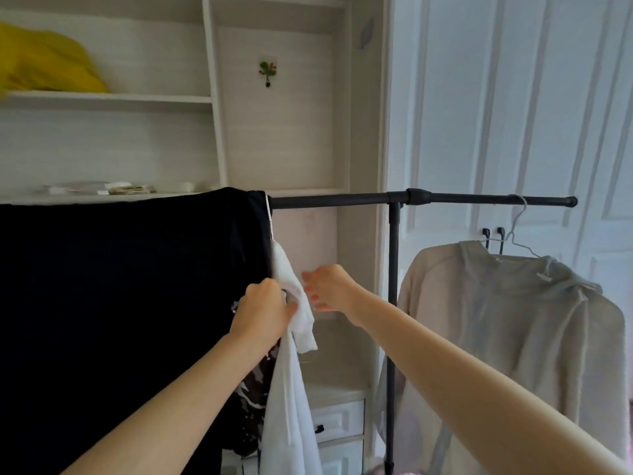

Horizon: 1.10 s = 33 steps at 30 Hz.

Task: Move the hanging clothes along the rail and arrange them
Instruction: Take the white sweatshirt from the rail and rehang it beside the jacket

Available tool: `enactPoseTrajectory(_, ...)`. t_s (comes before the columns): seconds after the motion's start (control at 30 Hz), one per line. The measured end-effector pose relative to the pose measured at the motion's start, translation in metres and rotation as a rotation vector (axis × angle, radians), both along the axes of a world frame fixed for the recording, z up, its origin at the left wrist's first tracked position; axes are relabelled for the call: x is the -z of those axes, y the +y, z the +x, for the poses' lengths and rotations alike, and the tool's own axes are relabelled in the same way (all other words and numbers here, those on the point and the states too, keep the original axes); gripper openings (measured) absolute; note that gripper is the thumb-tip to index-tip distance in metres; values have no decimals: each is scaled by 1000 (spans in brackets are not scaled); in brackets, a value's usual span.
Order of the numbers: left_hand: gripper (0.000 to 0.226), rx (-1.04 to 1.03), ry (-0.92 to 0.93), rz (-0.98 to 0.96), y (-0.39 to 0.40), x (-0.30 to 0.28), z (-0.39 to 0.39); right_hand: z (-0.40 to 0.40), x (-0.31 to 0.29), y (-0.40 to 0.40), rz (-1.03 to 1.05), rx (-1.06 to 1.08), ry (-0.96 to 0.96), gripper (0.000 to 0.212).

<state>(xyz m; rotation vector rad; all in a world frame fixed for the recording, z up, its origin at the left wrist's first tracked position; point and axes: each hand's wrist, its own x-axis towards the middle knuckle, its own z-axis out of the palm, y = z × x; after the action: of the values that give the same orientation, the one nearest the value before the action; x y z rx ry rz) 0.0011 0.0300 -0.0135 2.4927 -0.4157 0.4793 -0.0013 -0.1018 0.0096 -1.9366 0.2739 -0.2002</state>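
Black rail [329, 201] crossing pale shelves [109, 97], white panelled door [513, 97] beside

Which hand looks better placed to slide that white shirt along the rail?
Probably the left hand: it already grips the white shirt. The right hand hovers open beside it, holding nothing.

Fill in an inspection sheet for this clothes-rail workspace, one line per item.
Surface: black rail on an upright post, bare in the middle.
Job's things: black garment draped at the left; white garment hanging beside it; beige hoodie on a wire hanger near the right end.
Clutter: yellow bundle and small items on the shelves.
Hands: left hand grips the white garment; right hand open beside it, fingers relaxed.
Cables: nothing seen.
Surroundings: white panelled door; drawers below.
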Motion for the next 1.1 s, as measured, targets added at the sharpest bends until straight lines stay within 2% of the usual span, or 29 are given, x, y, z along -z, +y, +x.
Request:
enactPoseTrajectory(0.07, 22, 12, 20, 5, -2, 2, 2, 16, -6, 9, -1, 40, 35, 31)
enactPoseTrajectory(0.17, 17, 10, 33, 61, -7, 3, 7, 34, -14, 20, -70, 16, 88, 48)
enactPoseTrajectory(0.27, 18, 33, 64, 99, -12, 4, 13, 45, -16, 27, -81, -49, 133, 39)
enactPoseTrajectory(0.33, 27, 57, 155, 39, -16, 3, 12, 51, -16, 29, -115, -64, 131, 28)
enactPoseTrajectory(0.4, 41, 96, 241, -41, -18, 5, 12, 57, -15, 29, -135, -54, 95, 25)
enactPoseTrajectory(0.53, 51, 194, 338, -345, -19, 4, 12, 62, -23, 20, -154, -20, 41, 8)
enactPoseTrajectory(0.63, 45, 247, 333, -490, -22, -3, 17, 60, -39, 9, -58, -18, 1, 11)
enactPoseTrajectory(0.77, 45, 308, 405, -692, -30, -18, 20, 59, -54, -5, 42, -4, -44, 26)
enactPoseTrajectory(0.9, 43, 300, 514, -773, -36, -14, 22, 64, -44, -16, 26, 8, 0, 27)
enactPoseTrajectory(1.1, 35, 276, 592, -748, -46, 1, 14, 63, -23, -27, 15, 9, 54, 33)
